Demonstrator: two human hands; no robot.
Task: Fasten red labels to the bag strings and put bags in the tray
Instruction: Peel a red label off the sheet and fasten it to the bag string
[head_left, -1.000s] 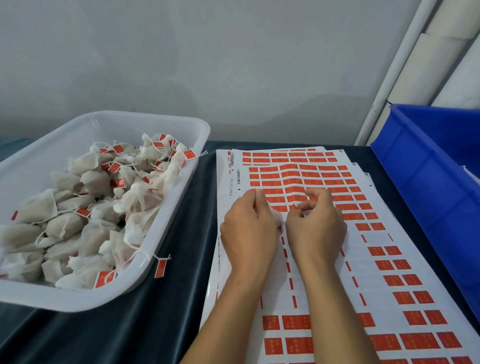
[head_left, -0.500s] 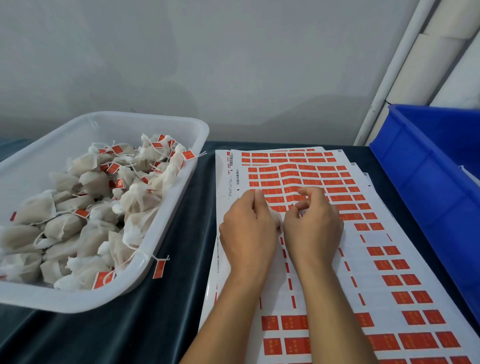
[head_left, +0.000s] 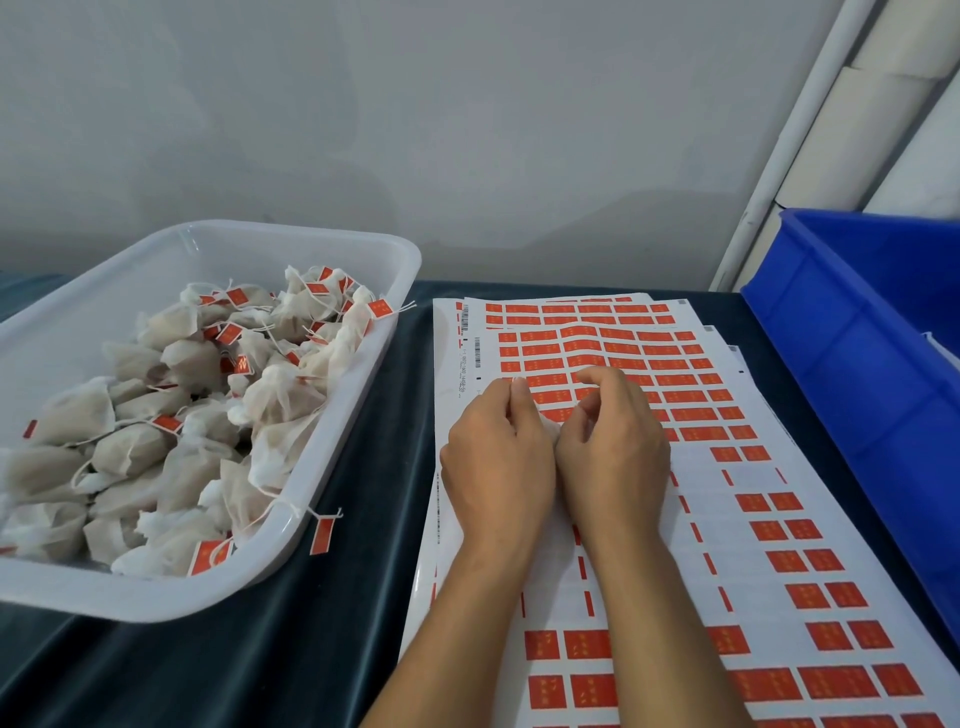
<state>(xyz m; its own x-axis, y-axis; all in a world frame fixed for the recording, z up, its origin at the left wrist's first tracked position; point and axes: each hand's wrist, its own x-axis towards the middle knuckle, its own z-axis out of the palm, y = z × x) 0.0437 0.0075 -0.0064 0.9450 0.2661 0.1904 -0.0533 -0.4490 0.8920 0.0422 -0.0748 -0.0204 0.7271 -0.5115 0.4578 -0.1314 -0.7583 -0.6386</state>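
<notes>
Red stickers cover the label sheets (head_left: 649, 597) spread flat under my forearms, nearest rows already picked thin, so I work from the fuller rows farther up. I keep the sheets lying flat on the dark cloth (head_left: 260, 665) because a label peels cleanly only when its backing stays put.

My left hand (head_left: 498, 462) rests knuckles up on the sheet, fingers drawn together and pointing away from me; something pale shows in the gap between my two hands, probably a bag or its string, but I cannot tell what the left hand is actually holding. My right hand (head_left: 615, 452) sits just beside it, touching it, with fingers curled in and thumb meeting fingertip in a narrow pinch over the red rows. Whether a label is already in that pinch I cannot tell. I judge I am at the peel-and-fold step, hands kept close so string and sticker meet.

To my left, the white tray (head_left: 322, 488) stands near, within easy reach for dropping finished bags (head_left: 171, 415), many already tagged; one tag hangs over its rim. Farther right sits a blue bin (head_left: 857, 364).
</notes>
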